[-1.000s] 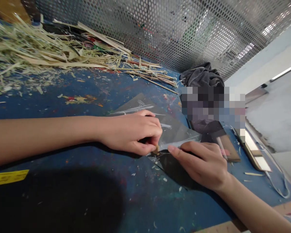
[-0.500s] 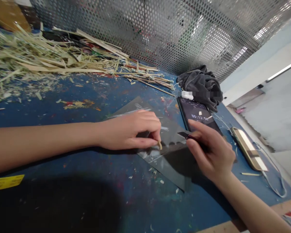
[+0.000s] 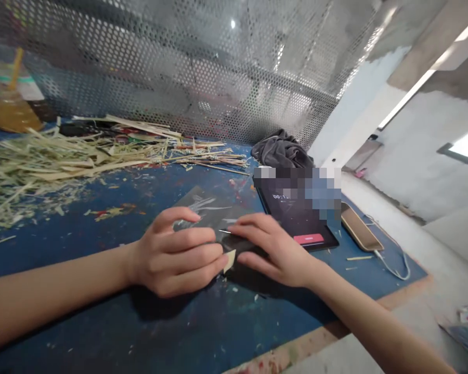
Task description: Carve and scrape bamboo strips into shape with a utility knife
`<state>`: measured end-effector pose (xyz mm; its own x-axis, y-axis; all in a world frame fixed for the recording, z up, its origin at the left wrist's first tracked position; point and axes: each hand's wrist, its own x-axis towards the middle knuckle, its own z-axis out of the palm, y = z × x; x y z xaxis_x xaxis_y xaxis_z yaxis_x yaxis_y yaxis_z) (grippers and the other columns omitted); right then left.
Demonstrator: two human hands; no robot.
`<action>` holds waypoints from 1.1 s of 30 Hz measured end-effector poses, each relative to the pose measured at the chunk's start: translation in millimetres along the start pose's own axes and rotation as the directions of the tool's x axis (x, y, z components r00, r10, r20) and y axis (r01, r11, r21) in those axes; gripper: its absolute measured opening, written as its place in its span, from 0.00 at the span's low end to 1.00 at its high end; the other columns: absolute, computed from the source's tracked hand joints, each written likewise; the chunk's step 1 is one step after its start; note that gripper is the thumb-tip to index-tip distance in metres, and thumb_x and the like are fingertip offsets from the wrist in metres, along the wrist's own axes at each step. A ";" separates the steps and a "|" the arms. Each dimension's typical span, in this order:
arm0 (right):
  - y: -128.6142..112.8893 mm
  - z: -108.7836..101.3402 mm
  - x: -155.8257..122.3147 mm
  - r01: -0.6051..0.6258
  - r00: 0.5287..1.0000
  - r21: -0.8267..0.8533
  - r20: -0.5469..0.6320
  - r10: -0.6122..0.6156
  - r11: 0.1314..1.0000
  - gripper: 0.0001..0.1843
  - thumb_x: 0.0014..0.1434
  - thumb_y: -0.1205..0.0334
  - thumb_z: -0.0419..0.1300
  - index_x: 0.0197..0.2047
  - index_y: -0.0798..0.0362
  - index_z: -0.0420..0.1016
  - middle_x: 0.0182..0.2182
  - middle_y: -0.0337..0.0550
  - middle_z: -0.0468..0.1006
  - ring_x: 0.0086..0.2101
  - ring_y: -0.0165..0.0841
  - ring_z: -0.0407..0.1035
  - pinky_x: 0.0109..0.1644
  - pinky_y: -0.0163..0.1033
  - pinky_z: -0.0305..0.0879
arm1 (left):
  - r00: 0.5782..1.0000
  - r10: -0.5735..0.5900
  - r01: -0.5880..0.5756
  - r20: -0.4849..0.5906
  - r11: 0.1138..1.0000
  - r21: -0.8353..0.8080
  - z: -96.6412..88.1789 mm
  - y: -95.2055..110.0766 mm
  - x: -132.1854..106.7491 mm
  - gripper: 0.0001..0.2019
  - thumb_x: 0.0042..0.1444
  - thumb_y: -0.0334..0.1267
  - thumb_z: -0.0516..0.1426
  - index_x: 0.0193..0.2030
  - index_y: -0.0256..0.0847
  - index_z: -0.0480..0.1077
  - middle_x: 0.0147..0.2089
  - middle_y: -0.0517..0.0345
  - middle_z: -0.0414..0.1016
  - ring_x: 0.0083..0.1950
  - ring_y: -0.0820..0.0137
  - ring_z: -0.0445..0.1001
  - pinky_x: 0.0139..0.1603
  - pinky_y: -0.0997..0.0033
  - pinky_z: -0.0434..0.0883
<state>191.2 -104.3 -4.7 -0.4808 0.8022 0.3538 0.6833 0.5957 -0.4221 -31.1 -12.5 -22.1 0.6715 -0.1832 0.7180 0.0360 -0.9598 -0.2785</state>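
Taking the gap between the hands as the clock's centre, a blue, paint-flecked flat table [image 3: 101, 332] spreads beneath everything, and a grey perforated metal panel [image 3: 171, 72] stands along twelve o'clock, perhaps to stop scraps falling off. A loose heap of pale green fibrous shavings [image 3: 42, 171] lies toward ten, probably there to stay out of the hands' way. Toward half past two, a black, flat rectangular tablet [image 3: 286, 213] lies screen up, likely so its digits can be read. A dark grey translucent thin sheet [image 3: 218, 213] shows toward eleven, reaching under the hands, perhaps protecting the table. The left hand [image 3: 181, 254] is curled, seemingly gripping a small tan flat strip [image 3: 229, 261] that pokes out at three o'clock from its lowest fingertip; its thumb is hidden. The right hand [image 3: 275, 249] grasps a thin, bright-edged metal blade [image 3: 224, 231], fingertips bent low over it, presumably for control
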 end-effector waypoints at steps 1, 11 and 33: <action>-1.2 0.2 0.3 0.023 0.998 0.118 0.055 -0.030 0.993 0.18 0.64 0.60 0.54 0.56 0.55 0.67 0.50 0.51 0.71 0.51 0.34 0.64 0.55 0.43 0.61 | 0.999 0.053 -0.053 -0.008 0.998 0.014 -0.4 0.3 1.7 0.10 0.53 0.29 0.58 0.35 0.53 0.70 0.36 0.71 0.78 0.37 0.71 0.76 0.52 0.58 0.66; 21.9 24.6 2.6 -0.232 0.973 0.661 0.157 0.171 0.713 0.20 0.54 0.46 0.61 0.37 0.56 0.74 0.26 0.38 0.74 0.25 0.27 0.67 0.30 0.33 0.65 | 0.979 0.188 -0.194 0.077 0.976 0.093 -4.6 -7.1 22.1 0.05 0.57 0.33 0.55 0.38 0.48 0.68 0.35 0.63 0.78 0.38 0.69 0.74 0.42 0.65 0.68; 15.0 41.5 -2.3 -0.195 0.974 -0.191 -0.150 0.168 0.962 0.08 0.59 0.74 0.54 0.36 0.53 0.70 0.35 0.47 0.73 0.36 0.40 0.66 0.41 0.43 0.62 | 0.077 -0.804 0.812 0.590 0.394 0.431 10.2 -61.8 33.5 0.28 0.36 0.48 0.68 0.44 0.36 0.71 0.47 0.49 0.75 0.43 0.62 0.74 0.39 0.70 0.70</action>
<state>179.7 -95.6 -46.5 -0.2714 0.8757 0.3994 0.8560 0.4093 -0.3158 -3.2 42.9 12.7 0.4595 0.8828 -0.0977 0.8783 -0.4352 0.1981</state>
